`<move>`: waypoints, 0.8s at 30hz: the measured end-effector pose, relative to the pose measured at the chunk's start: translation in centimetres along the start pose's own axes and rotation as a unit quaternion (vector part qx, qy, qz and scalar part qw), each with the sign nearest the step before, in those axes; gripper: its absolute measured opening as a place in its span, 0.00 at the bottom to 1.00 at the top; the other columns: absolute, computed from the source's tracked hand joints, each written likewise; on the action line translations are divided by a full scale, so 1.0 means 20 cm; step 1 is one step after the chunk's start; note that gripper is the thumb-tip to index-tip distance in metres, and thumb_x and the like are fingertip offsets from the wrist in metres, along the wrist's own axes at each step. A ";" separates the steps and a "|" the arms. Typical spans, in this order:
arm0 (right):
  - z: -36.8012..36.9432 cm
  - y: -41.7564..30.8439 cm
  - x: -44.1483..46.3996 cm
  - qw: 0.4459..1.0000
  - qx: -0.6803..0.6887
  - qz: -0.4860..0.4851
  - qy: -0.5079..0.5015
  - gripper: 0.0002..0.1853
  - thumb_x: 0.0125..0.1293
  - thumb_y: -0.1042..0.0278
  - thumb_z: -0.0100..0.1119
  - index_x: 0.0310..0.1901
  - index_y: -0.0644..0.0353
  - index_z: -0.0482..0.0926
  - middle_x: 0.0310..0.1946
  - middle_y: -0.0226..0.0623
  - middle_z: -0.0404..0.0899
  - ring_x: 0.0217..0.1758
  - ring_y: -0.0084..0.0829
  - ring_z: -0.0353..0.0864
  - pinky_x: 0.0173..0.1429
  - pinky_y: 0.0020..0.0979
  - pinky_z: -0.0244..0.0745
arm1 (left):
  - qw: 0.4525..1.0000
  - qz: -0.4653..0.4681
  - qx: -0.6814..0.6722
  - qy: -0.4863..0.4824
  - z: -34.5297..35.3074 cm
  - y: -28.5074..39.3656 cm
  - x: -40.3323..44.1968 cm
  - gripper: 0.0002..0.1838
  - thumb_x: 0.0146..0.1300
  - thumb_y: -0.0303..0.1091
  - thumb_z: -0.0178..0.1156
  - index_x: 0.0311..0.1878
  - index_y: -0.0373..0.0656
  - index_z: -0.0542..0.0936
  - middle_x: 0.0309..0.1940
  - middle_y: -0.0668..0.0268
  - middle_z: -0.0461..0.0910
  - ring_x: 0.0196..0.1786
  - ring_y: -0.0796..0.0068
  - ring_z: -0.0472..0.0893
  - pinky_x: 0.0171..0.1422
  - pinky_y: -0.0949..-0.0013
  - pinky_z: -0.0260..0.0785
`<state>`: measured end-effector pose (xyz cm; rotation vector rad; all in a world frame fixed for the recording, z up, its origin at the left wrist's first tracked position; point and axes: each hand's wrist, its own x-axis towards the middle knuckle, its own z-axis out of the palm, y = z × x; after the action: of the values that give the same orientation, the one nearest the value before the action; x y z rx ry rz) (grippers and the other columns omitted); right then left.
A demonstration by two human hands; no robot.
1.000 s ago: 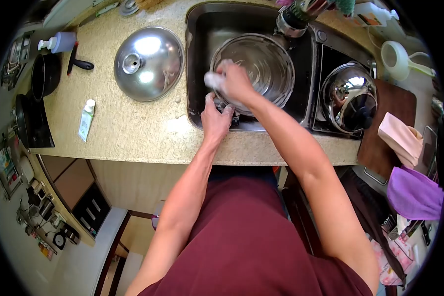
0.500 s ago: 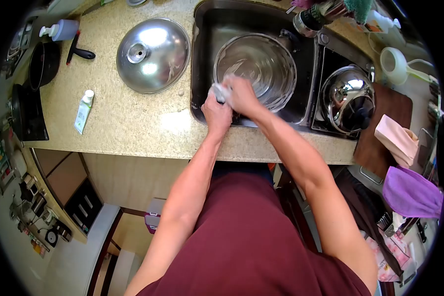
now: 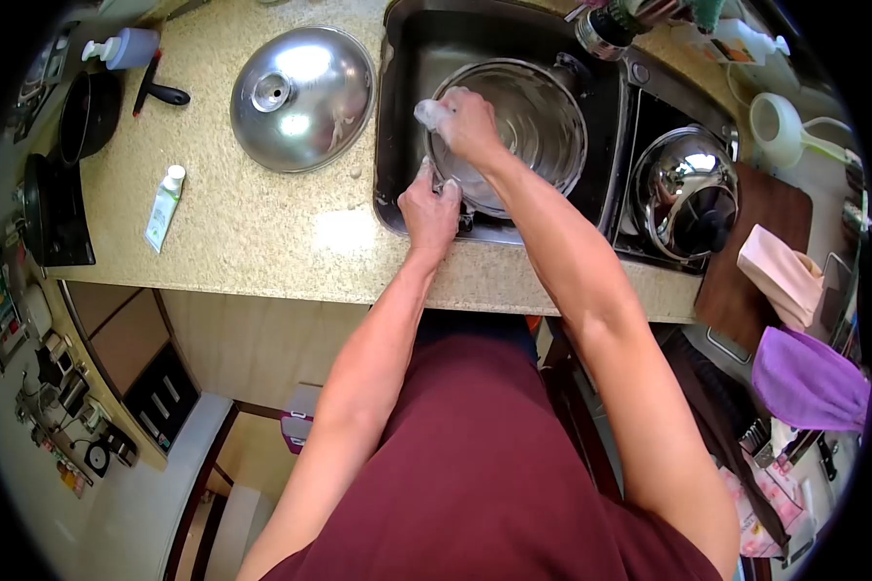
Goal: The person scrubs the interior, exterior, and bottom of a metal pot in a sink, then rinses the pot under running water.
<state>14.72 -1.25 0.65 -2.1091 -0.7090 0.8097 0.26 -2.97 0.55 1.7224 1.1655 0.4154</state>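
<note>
A wide, round metal pot with soap streaks on its inner wall sits in the left basin of the sink. At its near-left rim, my left hand grips the edge, thumb and fingers on either side. My right hand is closed on a white, foamy sponge at the pot's left rim; foam and fingers hide its exact shape. On the counter to the left lies a domed metal lid, knob up.
Left on the counter are a tube, a black-handled squeegee, a pump bottle and a black pot. A shiny pot fills the right basin. Farther right are a wooden board and a purple towel.
My right hand has moved away from my left, up along the pot's left rim, with the sponge. My left hand stays by the near-left rim, its fingers now more visible.
</note>
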 end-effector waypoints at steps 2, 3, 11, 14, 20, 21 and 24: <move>0.06 0.10 -0.07 0.999 -0.019 -0.039 -0.030 0.15 0.62 0.57 0.64 0.33 0.64 0.83 0.38 0.57 0.84 0.47 0.57 0.84 0.52 0.50 0.77 | 1.000 -0.011 0.022 -0.002 0.01 -0.01 0.00 0.15 0.59 0.33 0.58 0.45 0.32 0.81 0.20 0.53 0.80 0.21 0.62 0.81 0.33 0.59 0.74; 0.05 0.14 -0.17 0.995 -0.036 -0.087 -0.044 0.14 0.62 0.59 0.63 0.34 0.63 0.84 0.39 0.57 0.84 0.48 0.57 0.84 0.51 0.50 0.77 | 1.000 -0.003 0.017 0.001 0.02 -0.01 0.03 0.15 0.59 0.33 0.58 0.45 0.32 0.81 0.20 0.53 0.80 0.21 0.62 0.81 0.33 0.59 0.74; 0.02 0.08 -0.09 0.995 -0.041 -0.083 -0.036 0.19 0.63 0.53 0.63 0.34 0.65 0.84 0.35 0.56 0.84 0.43 0.57 0.85 0.49 0.49 0.77 | 1.000 -0.003 0.020 0.009 0.02 -0.07 -0.02 0.21 0.57 0.34 0.63 0.52 0.31 0.81 0.23 0.51 0.82 0.25 0.62 0.82 0.36 0.58 0.74; -0.04 0.18 -0.26 0.990 -0.029 -0.098 -0.093 0.17 0.64 0.54 0.64 0.35 0.63 0.84 0.33 0.54 0.84 0.40 0.57 0.84 0.47 0.49 0.77 | 0.999 0.036 0.006 0.016 -0.01 -0.05 -0.03 0.23 0.56 0.33 0.64 0.54 0.31 0.80 0.28 0.51 0.84 0.27 0.65 0.82 0.38 0.59 0.74; 0.00 0.13 -0.10 0.990 -0.014 -0.123 -0.073 0.15 0.63 0.57 0.67 0.36 0.63 0.83 0.35 0.54 0.84 0.42 0.54 0.85 0.46 0.46 0.77 | 0.990 -0.032 -0.020 -0.135 -0.11 0.01 -0.01 0.23 0.56 0.30 0.64 0.56 0.33 0.79 0.36 0.61 0.84 0.35 0.74 0.80 0.44 0.69 0.75; -0.02 0.16 -0.16 0.990 -0.014 -0.121 -0.070 0.15 0.63 0.57 0.67 0.36 0.63 0.83 0.35 0.54 0.84 0.42 0.54 0.85 0.46 0.46 0.77 | 0.986 -0.029 -0.068 -0.151 -0.11 -0.02 -0.01 0.23 0.57 0.28 0.62 0.58 0.34 0.78 0.38 0.63 0.84 0.37 0.77 0.80 0.45 0.71 0.74; -0.18 0.30 -0.39 0.977 -0.027 -0.116 -0.175 0.12 0.64 0.60 0.66 0.35 0.62 0.82 0.37 0.52 0.84 0.44 0.54 0.84 0.47 0.47 0.77 | 0.961 -0.096 -0.185 -0.183 -0.11 -0.03 0.01 0.27 0.59 0.22 0.57 0.65 0.37 0.76 0.42 0.68 0.84 0.40 0.80 0.79 0.47 0.75 0.72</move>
<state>13.67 -11.75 0.12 -1.9011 -1.1511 1.0505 -1.47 -1.54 0.99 1.2796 0.9061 0.1699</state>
